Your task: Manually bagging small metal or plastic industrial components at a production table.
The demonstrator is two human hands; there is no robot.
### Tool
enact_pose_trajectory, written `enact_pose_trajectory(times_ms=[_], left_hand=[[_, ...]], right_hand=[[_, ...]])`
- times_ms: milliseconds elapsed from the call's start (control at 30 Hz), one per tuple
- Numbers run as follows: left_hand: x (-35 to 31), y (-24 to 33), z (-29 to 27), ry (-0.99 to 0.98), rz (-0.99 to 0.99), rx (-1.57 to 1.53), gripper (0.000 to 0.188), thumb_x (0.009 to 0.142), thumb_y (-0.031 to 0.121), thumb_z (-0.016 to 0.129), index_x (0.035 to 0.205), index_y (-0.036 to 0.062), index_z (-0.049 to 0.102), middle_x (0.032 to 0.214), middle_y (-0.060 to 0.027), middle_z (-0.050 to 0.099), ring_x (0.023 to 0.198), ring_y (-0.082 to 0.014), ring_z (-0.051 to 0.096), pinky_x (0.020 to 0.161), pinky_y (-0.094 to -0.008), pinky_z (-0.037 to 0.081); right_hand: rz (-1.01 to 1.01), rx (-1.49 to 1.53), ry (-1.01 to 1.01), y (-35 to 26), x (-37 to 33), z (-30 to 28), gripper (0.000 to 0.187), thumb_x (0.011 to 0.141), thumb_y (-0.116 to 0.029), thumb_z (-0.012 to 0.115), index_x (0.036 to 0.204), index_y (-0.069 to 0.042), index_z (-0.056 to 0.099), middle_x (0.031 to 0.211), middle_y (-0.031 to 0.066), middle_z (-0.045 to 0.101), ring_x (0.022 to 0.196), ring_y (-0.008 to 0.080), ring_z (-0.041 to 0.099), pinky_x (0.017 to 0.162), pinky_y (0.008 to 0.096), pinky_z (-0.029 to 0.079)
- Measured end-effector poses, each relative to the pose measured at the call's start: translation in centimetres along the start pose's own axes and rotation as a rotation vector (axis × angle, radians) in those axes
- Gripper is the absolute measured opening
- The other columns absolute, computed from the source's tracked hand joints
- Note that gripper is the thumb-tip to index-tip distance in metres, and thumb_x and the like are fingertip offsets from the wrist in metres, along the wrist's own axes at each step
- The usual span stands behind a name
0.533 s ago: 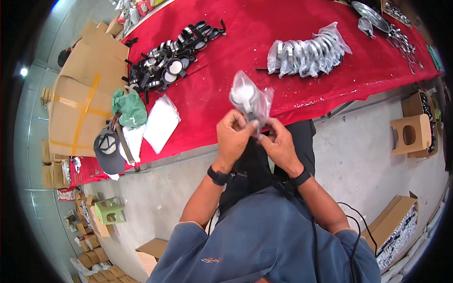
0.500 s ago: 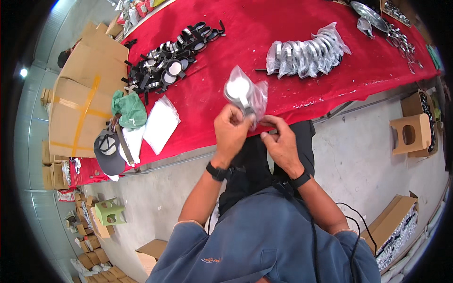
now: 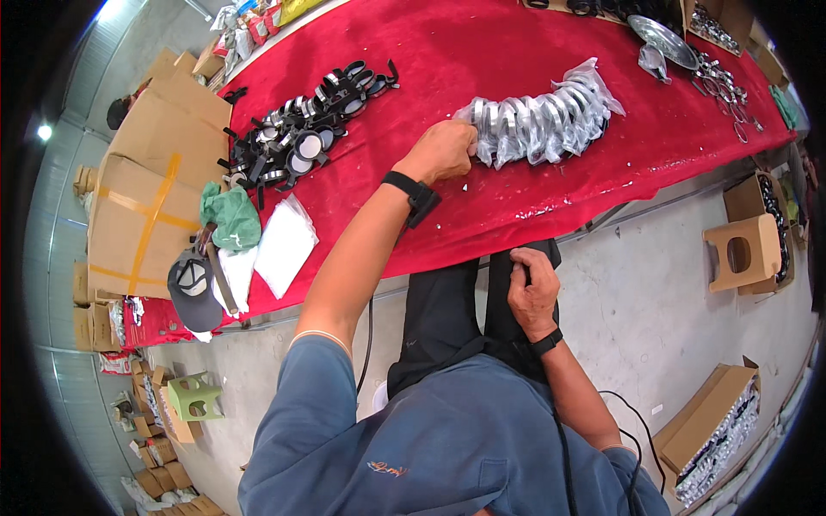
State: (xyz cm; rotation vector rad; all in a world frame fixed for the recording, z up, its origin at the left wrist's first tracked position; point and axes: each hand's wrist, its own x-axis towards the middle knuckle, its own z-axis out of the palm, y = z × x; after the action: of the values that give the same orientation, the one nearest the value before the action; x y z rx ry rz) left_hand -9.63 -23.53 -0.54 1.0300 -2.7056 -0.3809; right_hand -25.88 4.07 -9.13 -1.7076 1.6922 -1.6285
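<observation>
My left hand [image 3: 444,150] reaches over the red cloth with its fingers closed on a round, silver-rimmed piece in a clear plastic bag, at the left end of a row. That row of bagged round pieces [image 3: 542,125] stands packed side by side, curving to the right. My fingers partly hide the piece at this end. My right hand [image 3: 533,291] is drawn back off the table edge, above my dark trousers. Its fingers are curled in, and nothing shows in them. Unbagged round pieces with black straps or mounts [image 3: 301,129] lie heaped at the left.
Clear plastic bags [image 3: 286,236] lie stacked near the left table edge, by a green bag [image 3: 231,217] and a grey cap [image 3: 195,288]. A large carton [image 3: 155,198] stands beyond them. At the far right are a metal dish [image 3: 664,41] and loose metal parts [image 3: 727,95].
The bagged round piece held before me has gone to the left end of the row with my left hand. My right hand has let go and pulled back toward my lap.
</observation>
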Motion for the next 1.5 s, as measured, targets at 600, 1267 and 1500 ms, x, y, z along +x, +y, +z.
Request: enact_pose_trajectory(times_ms=[600,1267,1500], left_hand=[[-13.8,-8.0,-7.3,0.661,-0.681,0.498,0.044,0.084,0.046,0.088,0.106,0.0105,0.076,0.099,-0.0159,0.069,0.093,-0.0383,0.072,0.077,-0.0505,0.058],[-21.6,9.7,0.2,0.687,-0.769,-1.153,0.033,0.106,0.039,0.072,0.106,0.0073,0.078,0.066,0.0047,0.057,0.054,-0.0037,0.050,0.046,-0.0219,0.035],[-23.3,15.0,4.3,0.503,-0.660,-1.518,0.023,0.108,0.027,0.070,0.110,0.0063,0.079,0.073,0.0032,0.064,0.059,-0.0017,0.053,0.048,-0.0195,0.037]], right_hand=[[-0.044,0.020,0.031,0.8,-0.1,-0.3,0.020,0.090,0.013,0.062,0.105,0.000,0.069,0.103,0.0153,0.074,0.093,0.0302,0.073,0.084,0.0373,0.058],[0.681,1.096,-0.574,-6.0,4.2,4.3,0.049,0.114,-0.033,0.057,0.146,0.004,0.059,0.144,0.0151,0.065,0.133,0.0244,0.062,0.111,0.0400,0.051],[0.791,1.339,-0.652,-9.6,4.3,4.3,0.057,0.115,-0.043,0.053,0.142,0.006,0.061,0.152,0.0203,0.061,0.133,0.0288,0.062,0.103,0.0431,0.054]])
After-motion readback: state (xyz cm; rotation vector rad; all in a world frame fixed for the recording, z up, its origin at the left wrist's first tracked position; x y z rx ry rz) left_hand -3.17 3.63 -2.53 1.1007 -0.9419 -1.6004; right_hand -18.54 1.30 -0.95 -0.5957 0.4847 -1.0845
